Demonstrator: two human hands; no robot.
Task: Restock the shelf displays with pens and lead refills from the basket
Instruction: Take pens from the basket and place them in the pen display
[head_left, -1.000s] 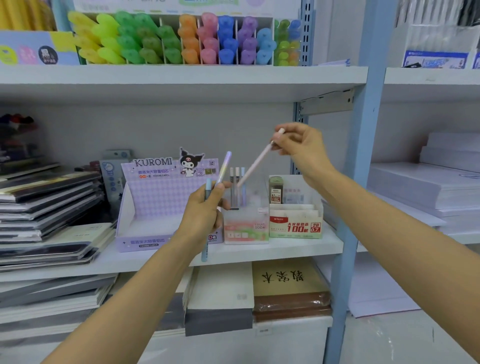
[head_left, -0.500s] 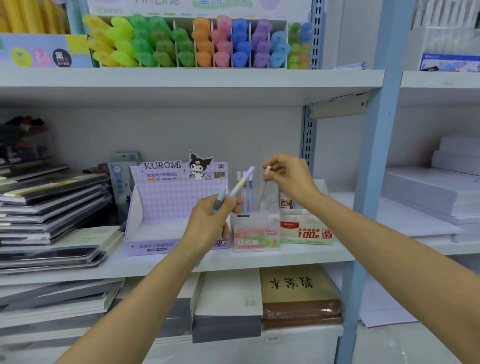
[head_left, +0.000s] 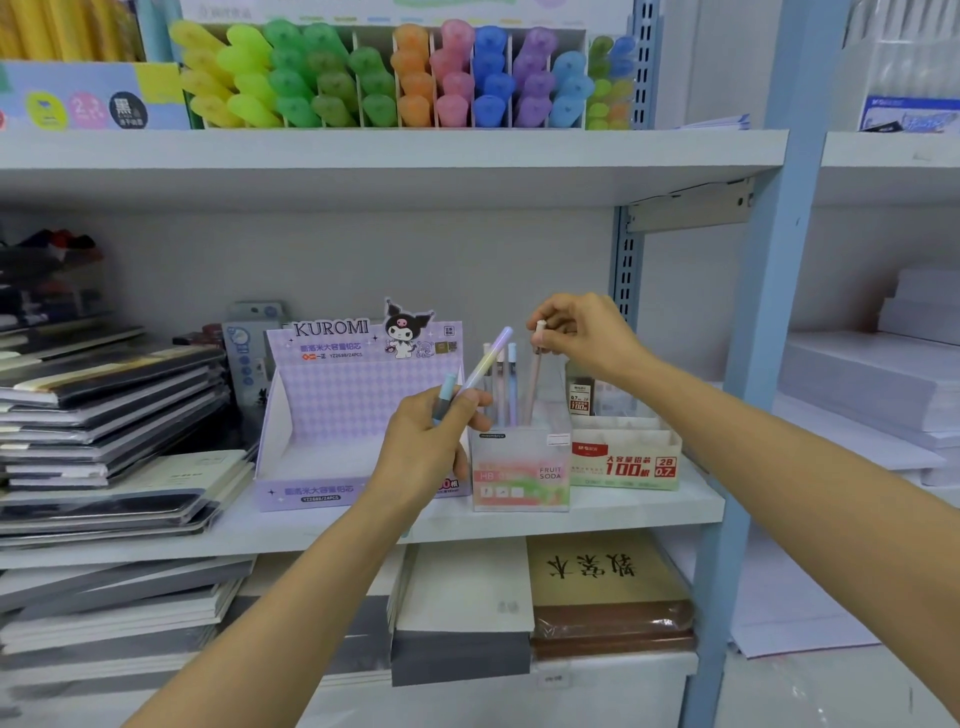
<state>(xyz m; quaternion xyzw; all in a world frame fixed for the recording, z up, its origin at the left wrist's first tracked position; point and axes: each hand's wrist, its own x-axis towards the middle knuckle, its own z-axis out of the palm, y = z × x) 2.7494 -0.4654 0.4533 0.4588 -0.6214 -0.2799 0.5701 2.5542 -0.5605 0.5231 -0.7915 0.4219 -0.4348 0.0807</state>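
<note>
Pink pen (head_left: 532, 384) is down in the pen box (head_left: 519, 467) now. A second ago your right hand (head_left: 582, 332) had it up high and slanted, clear of the box. Now it stands close to upright, with its lower end inside the box beside the few pens already standing there. You're still pinching its top end between thumb and fingertips, so it isn't released yet. Can't tell whether the tip has reached the bottom, because the box wall is frosted.

Left hand (head_left: 421, 447) has barely moved. Its fingers are curled round two more pens: a purple-yellow gradient pen (head_left: 488, 358) sticking up to the right and a teal pen (head_left: 445, 397) next to it. They sit in front of the purple display box (head_left: 332, 405), just left of the pen box.

What it means: one pen is as good as stocked, two are left in hand. Likely next step is to let go of the pink one, then take another from the left hand. The refill box (head_left: 623, 462), to the right on the same shelf (head_left: 649, 506), holds at least one lead pack. Basket isn't in view.
</note>
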